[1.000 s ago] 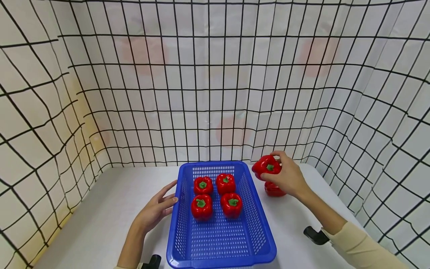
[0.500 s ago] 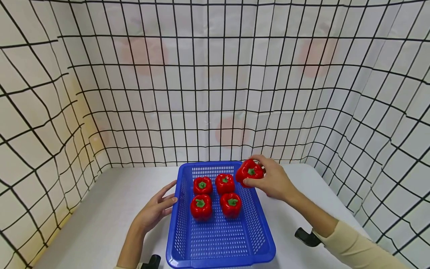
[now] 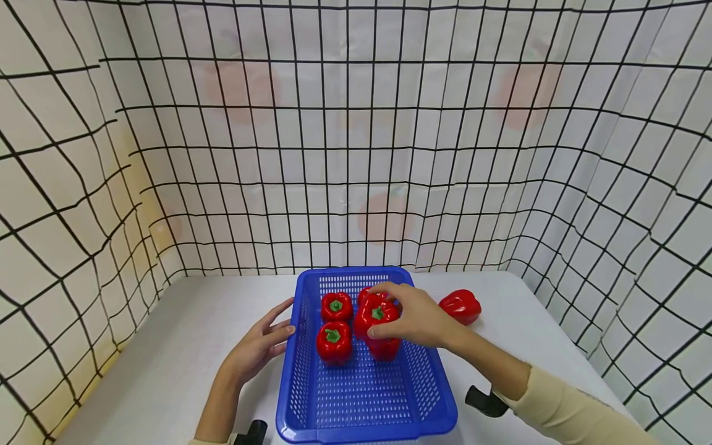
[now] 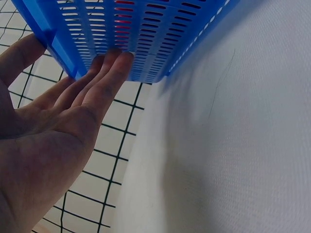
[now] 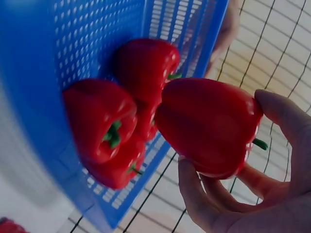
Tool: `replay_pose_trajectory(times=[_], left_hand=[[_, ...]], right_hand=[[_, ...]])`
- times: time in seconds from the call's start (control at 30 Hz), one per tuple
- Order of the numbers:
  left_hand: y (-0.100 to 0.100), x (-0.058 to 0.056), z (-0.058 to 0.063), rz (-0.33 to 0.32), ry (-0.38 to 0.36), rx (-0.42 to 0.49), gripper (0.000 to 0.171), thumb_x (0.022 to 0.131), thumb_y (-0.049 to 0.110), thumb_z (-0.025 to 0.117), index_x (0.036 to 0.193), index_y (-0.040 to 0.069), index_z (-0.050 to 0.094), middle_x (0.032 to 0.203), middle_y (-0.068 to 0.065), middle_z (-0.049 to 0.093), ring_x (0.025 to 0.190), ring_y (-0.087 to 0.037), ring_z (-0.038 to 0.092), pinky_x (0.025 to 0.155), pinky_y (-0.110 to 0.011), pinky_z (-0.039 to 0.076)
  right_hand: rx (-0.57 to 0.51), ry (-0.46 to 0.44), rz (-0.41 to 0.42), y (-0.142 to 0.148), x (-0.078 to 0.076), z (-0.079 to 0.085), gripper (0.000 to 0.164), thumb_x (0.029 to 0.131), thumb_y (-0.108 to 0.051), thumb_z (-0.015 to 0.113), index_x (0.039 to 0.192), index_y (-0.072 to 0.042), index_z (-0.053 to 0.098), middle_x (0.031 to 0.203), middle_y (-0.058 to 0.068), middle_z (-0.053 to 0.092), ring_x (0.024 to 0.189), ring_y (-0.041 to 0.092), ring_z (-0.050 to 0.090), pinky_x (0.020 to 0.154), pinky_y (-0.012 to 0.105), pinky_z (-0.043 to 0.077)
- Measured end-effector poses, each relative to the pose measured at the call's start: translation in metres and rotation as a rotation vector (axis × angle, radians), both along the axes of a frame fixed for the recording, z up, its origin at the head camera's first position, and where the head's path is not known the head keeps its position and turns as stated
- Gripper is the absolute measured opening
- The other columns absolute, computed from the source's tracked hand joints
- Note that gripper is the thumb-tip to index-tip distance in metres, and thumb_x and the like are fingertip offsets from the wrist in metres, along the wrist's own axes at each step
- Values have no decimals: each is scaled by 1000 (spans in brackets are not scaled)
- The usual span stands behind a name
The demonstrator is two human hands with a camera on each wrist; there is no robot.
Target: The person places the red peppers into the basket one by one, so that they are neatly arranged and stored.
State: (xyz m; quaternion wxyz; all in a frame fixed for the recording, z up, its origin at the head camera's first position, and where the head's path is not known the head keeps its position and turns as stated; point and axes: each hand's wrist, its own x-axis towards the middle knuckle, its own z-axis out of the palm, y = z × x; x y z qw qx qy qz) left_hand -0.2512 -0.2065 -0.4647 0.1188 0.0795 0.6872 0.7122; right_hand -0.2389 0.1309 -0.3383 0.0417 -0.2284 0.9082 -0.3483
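Note:
My right hand (image 3: 417, 315) grips a red bell pepper (image 3: 375, 314) by its stem end, thumb on one side and fingers on the other. It is held over the blue basket (image 3: 283, 395), in front of two peppers there and partly covering them. To its left in the basket stand two more, a back pepper (image 3: 336, 306) and a front pepper (image 3: 334, 343), green stems up. My left hand (image 3: 257, 346) rests against the basket's left side. In the left wrist view its fingers (image 4: 109, 85) lie nearly straight along the slotted wall, with the thumb near the rim.
Another red pepper (image 3: 460, 306) lies on its side on the white table (image 3: 183, 352), right of the basket. Black netting over pale cloth (image 3: 345, 148) encloses the table at the back and sides. Dark camera mounts sit at both wrists.
My right hand has carried the pepper leftward from beside the basket to above the peppers inside it. The pepper on the table has come fully into sight. The left hand stays put.

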Motion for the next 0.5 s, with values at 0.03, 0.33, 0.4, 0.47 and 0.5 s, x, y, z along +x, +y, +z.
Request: replay_pose_trajectory(times=[0.03,0.33,0.4,0.47,0.5], left_hand=[[0,0,0,-2,2,-1,77,99,24,65,162,29,23,160,-20,39,133,-37,58,104,-43,53],[-1,0,-1,-1,10,-6,76,99,24,65,162,29,23,159,-21,40,132,-37,58,104,-44,53],[0,0,-1,-3,15,-4,76,99,23,65,162,29,23,159,-21,40,132,-37,58,104,-44,53],[0,0,-1,-3,18,-4,76,99,23,65,162,29,23,159,-21,40,133,-38,58,104,-44,53],[0,0,-1,-2,17,-3,76,99,23,65,162,29,23,159,-21,40,133,-38,58,104,-44,53]], right_hand=[[12,-8,13,-4,0,-1,71,75,-34,87,139,-23,58,125,7,65,116,27,63,77,39,64],[76,-89,158,-29,5,-9,69,74,-32,88,136,-19,61,123,6,66,115,27,61,78,43,64],[102,-100,174,-34,6,-13,67,73,-32,88,134,-21,61,123,5,66,115,26,61,78,41,64],[119,-121,189,-38,7,-17,66,74,-31,88,134,-22,62,124,4,66,115,26,61,78,40,64],[129,-129,194,-40,7,-19,66,73,-31,89,134,-23,62,125,3,66,116,26,61,78,39,64]])
